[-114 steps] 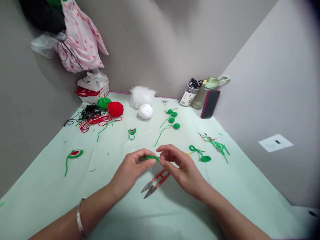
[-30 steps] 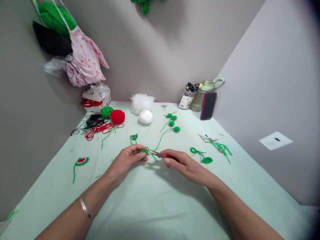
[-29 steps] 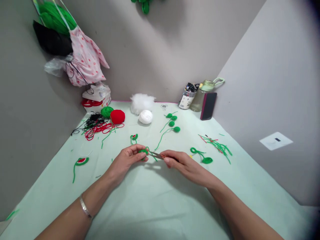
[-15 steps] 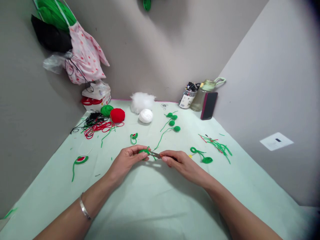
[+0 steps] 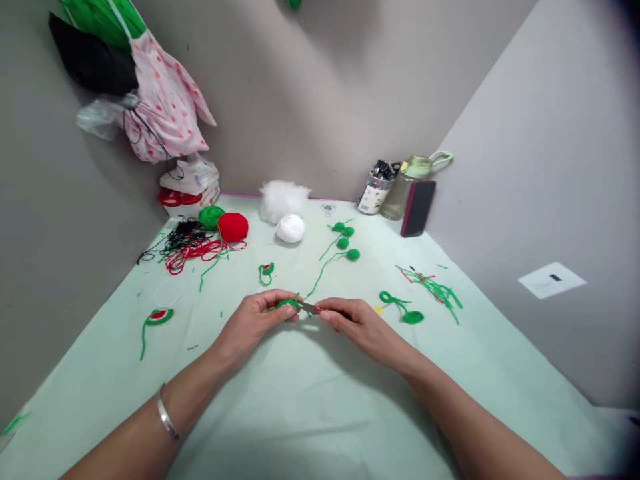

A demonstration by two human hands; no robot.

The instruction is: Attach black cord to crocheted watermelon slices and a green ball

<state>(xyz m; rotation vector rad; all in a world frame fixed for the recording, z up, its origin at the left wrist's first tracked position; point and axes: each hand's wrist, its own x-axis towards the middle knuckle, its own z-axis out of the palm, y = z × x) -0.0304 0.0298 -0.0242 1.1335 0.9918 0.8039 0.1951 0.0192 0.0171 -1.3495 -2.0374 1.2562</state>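
My left hand (image 5: 260,321) is closed on a small green crochet piece (image 5: 289,304), mostly hidden by the fingers, with short yarn ends sticking out. In my right hand (image 5: 353,321) is a pair of small scissors (image 5: 310,308), dark-handled with a touch of orange near the grip. The blades point left and meet the edge of the crochet piece; whether they are parted I cannot tell. Just beyond the left hand lies a small red and green crochet piece (image 5: 267,270) with a yarn loop. A green leaf-shaped crochet piece (image 5: 413,317) on a cord rests right of my right hand.
Far left are a red yarn ball (image 5: 233,227), a green yarn ball (image 5: 211,217) and tangled black yarn (image 5: 186,235). White stuffing (image 5: 284,200) and a white yarn ball (image 5: 291,229) sit at the back. A phone (image 5: 418,209) leans against a bottle (image 5: 395,200). Yarn scraps (image 5: 435,290) lie right.
The scissors have moved slightly closer to the left hand, with my right hand shifting a little left. The whole view has tilted slightly; the table things lie as before.
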